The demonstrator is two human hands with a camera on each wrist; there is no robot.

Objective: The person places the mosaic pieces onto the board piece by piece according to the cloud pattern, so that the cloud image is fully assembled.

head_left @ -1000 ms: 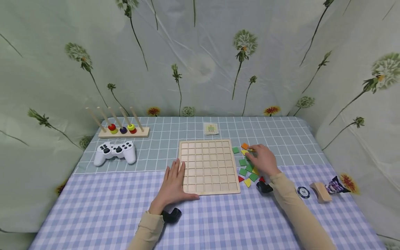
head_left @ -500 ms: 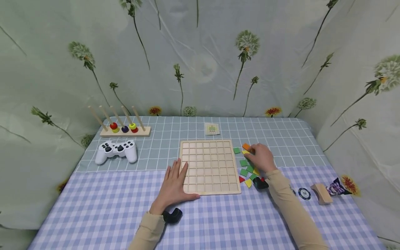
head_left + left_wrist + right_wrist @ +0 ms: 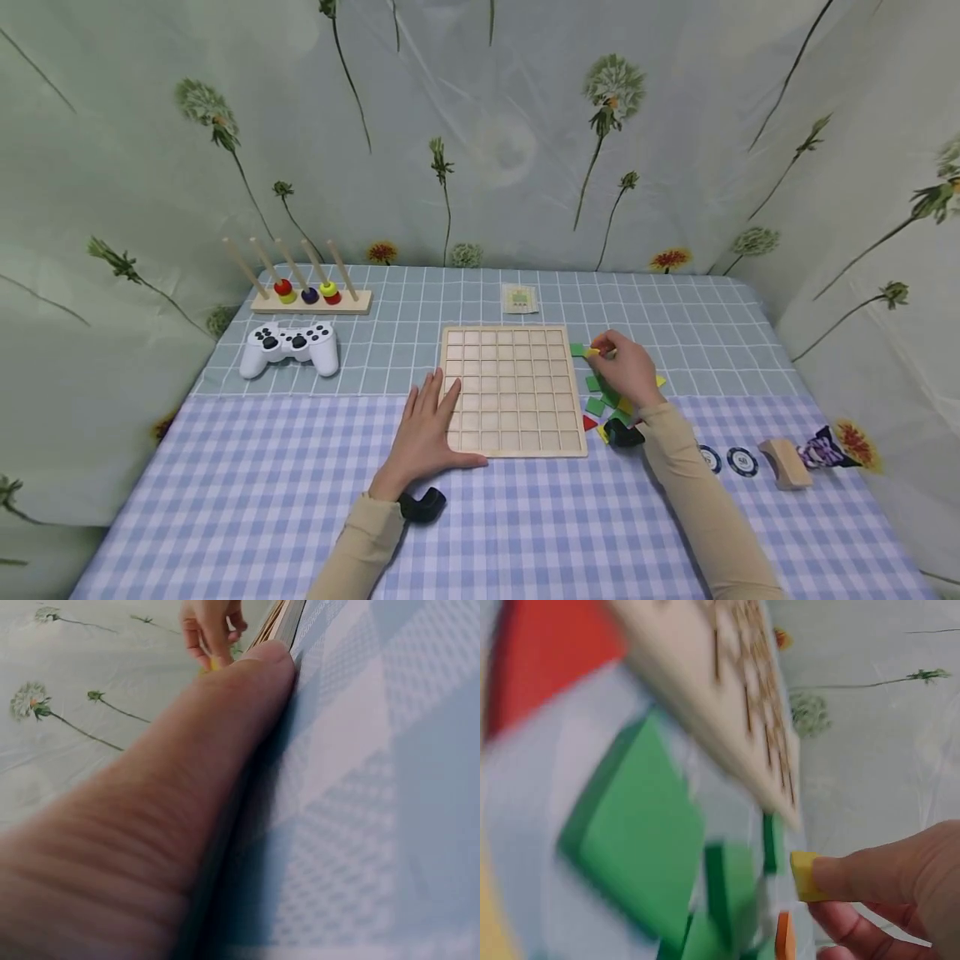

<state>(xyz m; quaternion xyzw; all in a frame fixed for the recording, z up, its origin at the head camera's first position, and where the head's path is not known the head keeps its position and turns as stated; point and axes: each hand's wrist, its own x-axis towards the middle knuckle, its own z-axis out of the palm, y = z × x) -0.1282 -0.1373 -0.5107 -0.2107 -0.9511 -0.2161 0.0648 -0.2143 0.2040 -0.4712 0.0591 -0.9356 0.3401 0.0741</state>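
Observation:
A square wooden grid board (image 3: 513,392) lies flat in the middle of the table. My left hand (image 3: 426,429) rests at its left edge with fingers spread on the frame and thumb (image 3: 225,712) along the front edge. To the right of the board, my right hand (image 3: 628,371) pinches a small yellow tile (image 3: 803,876) between thumb and fingers, held above the pile. Below it lie several green tiles (image 3: 595,406), a red tile (image 3: 588,423) and other yellow tiles (image 3: 602,433). An orange tile (image 3: 784,936) shows in the right wrist view; the hand hides it in the head view.
A white game controller (image 3: 291,347) and a wooden peg stand with coloured beads (image 3: 311,304) are at the left. Behind the board lies a small pattern card (image 3: 520,298). Poker chips (image 3: 742,462), a wooden arch block (image 3: 785,464) and a purple wrapper (image 3: 827,450) sit at the right.
My right hand has picked a yellow tile from the pile and moved slightly toward the board with it. The left hand stays on the board. The head view has shifted a little.

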